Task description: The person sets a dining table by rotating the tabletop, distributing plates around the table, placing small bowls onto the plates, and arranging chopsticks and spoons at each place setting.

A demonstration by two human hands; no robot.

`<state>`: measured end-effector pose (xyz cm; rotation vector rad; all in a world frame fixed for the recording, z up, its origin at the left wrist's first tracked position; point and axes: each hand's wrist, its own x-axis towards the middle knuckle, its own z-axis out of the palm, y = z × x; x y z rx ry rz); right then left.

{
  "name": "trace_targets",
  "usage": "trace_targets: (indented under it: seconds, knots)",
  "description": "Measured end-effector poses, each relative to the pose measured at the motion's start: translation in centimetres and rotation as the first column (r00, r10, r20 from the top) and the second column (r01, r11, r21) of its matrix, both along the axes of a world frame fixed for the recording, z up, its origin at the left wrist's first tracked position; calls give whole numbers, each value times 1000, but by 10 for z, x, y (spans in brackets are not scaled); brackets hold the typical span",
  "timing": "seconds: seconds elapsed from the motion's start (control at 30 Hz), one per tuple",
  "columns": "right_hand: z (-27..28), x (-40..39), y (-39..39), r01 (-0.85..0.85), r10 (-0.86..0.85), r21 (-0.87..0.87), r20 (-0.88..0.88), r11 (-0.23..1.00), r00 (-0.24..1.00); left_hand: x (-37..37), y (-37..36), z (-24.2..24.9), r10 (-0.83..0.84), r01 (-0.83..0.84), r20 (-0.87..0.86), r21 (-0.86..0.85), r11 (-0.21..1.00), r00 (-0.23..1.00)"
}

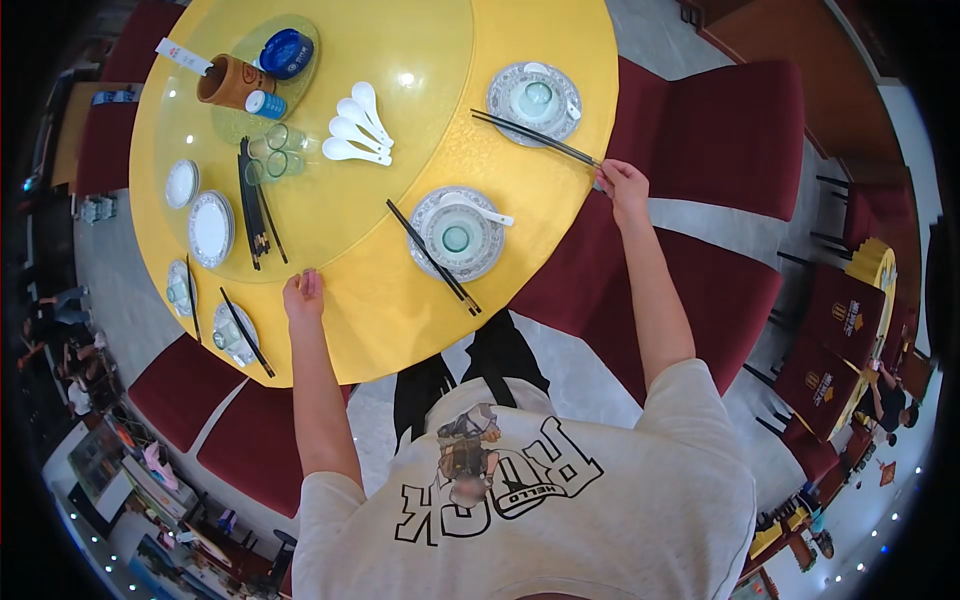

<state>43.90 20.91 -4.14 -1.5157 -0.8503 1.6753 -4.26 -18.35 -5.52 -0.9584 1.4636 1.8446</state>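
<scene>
My right hand (624, 190) is at the table's right edge, its fingers closed on the ends of a pair of black chopsticks (545, 138). The chopsticks lie across the near rim of a patterned plate (496, 98), which holds a small bowl and a glass (537, 95). My left hand (304, 292) is over the table's near edge, fingers loosely extended, with nothing visible in it. Between my hands is another patterned plate (425, 228) with a glass (456, 239) and a white spoon (492, 213). Black chopsticks (432, 256) lie beside that plate's left rim.
On the glass turntable (400, 60) are white spoons (358, 128), glasses (284, 160), loose chopsticks (252, 205), stacked plates (211, 230), a wooden holder (232, 82) and a blue ashtray (286, 53). Two settings sit at the left edge. Dark red chairs (715, 135) surround the yellow table.
</scene>
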Motion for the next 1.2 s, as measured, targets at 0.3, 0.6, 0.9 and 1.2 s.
trace_targets:
  seconds: [0.3, 0.6, 0.9, 1.2]
  knots:
    - [-19, -23, -9, 103, -113, -76, -153, 992, 982, 17, 14, 10, -16, 16, 4, -37, 999, 1000]
    - [8, -32, -29, -1, -122, 274, 432, 962, 894, 28, 32, 12, -97, 99, 29, -59, 993, 995]
    - [42, -50, -216, -762, 587, 28, 620, 646, 521, 29, 30, 11, -110, 110, 25, -13, 994, 994]
    - [15, -110, -252, -761, 669, 45, 443, 648, 596, 29, 20, 7, -156, 156, -14, 62, 986, 988]
